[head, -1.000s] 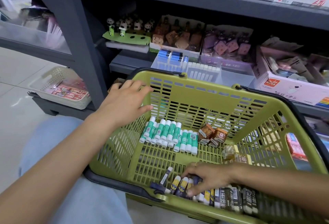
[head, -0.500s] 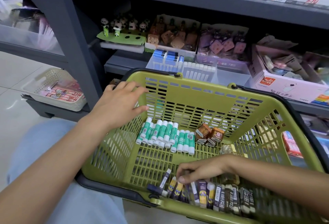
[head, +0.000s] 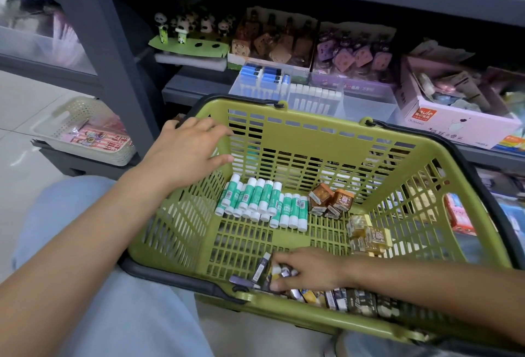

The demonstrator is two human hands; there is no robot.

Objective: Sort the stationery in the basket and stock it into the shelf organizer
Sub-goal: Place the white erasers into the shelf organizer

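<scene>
Down at the near wall of the green basket (head: pixel 326 140), the right hand (head: pixel 309 273) is curled over a jumble of small dark-wrapped sticks (head: pixel 349 300), its fingertips pinching a few of them at the left end of the row — exactly how many sit in the grip cannot be told, since the fingers cover them. One stick (head: pixel 262 265) leans up against the hand's far side, and another lies flat just left of the knuckles.

The step in hand looks like gathering one kind of item before it goes to the clear shelf organizer (head: pixel 287 92) beyond the basket's far rim. To do it well, the hand should square the sticks so they lie parallel, close around a bundle it can hold firmly, and lift straight up, clear of the near wall, so none catch in the slots. Loose ones at the edge of the pinch may slip out.

The left hand (head: pixel 187 152) rests on the basket's far left corner with fingers spread and relaxed, holding nothing — it seems to be steadying the basket, and it would do well to stay there during the lift.

The green-and-white glue sticks (head: pixel 264 203) lie side by side in the far left of the basket floor, well apart from the right hand. The small brown boxes (head: pixel 331 200) sit just right of them, and the yellowish packets (head: pixel 368 237) lie near the right wrist.
</scene>
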